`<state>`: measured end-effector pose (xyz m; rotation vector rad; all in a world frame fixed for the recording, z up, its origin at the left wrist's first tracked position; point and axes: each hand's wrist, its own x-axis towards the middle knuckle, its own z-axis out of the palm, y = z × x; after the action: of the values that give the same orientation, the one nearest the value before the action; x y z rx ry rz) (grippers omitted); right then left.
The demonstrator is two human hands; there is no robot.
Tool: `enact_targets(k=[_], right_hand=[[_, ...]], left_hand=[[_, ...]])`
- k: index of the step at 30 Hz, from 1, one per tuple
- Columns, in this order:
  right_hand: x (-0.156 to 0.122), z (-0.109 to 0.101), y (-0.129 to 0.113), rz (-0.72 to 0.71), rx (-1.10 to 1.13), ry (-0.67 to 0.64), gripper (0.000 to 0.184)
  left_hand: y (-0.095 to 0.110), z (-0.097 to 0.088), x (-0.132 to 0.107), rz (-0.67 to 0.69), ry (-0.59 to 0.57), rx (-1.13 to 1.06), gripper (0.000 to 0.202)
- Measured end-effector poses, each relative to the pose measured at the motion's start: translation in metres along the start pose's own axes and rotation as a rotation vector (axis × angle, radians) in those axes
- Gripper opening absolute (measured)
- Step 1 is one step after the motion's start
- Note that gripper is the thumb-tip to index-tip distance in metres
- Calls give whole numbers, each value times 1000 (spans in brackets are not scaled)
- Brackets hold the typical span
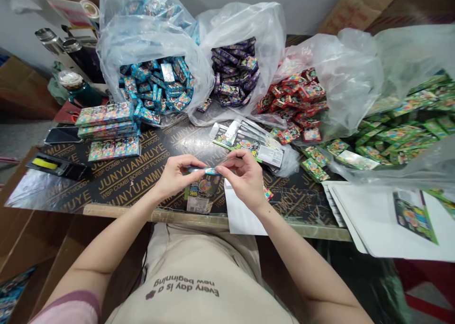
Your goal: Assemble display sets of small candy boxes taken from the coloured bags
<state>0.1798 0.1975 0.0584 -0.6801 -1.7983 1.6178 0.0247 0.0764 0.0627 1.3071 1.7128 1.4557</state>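
Both my hands meet over the near edge of the dark plywood table (pixel 117 181). My left hand (pixel 174 176) and my right hand (pixel 243 178) pinch the top of a colourful flat packet (pixel 201 191) that hangs upright between them; a small blue box shows at its upper edge. Fingers of both hands are closed on it. Under my right wrist lies a white sheet (pixel 241 217). A fan of similar flat packets (pixel 249 141) lies just beyond my hands.
Clear plastic bags hold small boxes: blue (pixel 156 87), purple (pixel 234 70), red (pixel 298 96), green (pixel 408 124). Stacked filled packets (pixel 106 129) sit at the left, a black and yellow tool (pixel 53 165) near them. White sheets with a packet (pixel 391 219) lie right.
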Motion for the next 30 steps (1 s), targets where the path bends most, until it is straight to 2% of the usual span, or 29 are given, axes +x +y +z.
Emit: enact_targets(k=[4,7,11,15,17,19,22,25,27,30], right_hand=[[-1,2,4,-57,-69,9,30],[-6,4,7,-183,-172,22,24],[-10,5,8,-340,-280,34,17],[-5,4,6,-315,-238,-28,21],[-3,2,8,-341,-249,-39,22],[-4,0,11,-396,-279,-30,20],[-7,-2,18,-446,-275,-31,20],[-9,-2,21,-420,-231,-42,21],[-8,-1,20,-386,-192,-42,20],[-7,-1,17,-365,-125,-35,20]], left_hand=[[1,-8,3,-223,-42,-121,21],[5,-13,6,-284,-87,-147,20],[7,-23,14,-319,-181,-165,17],[9,-34,22,-281,-331,-113,16],[13,-36,22,-227,-354,-44,15],[17,-36,17,-131,-315,69,15],[21,-31,5,85,-235,238,14],[20,-27,-5,209,-174,264,11],[17,-25,-7,160,-114,224,8],[14,-23,-7,-57,-56,88,8]])
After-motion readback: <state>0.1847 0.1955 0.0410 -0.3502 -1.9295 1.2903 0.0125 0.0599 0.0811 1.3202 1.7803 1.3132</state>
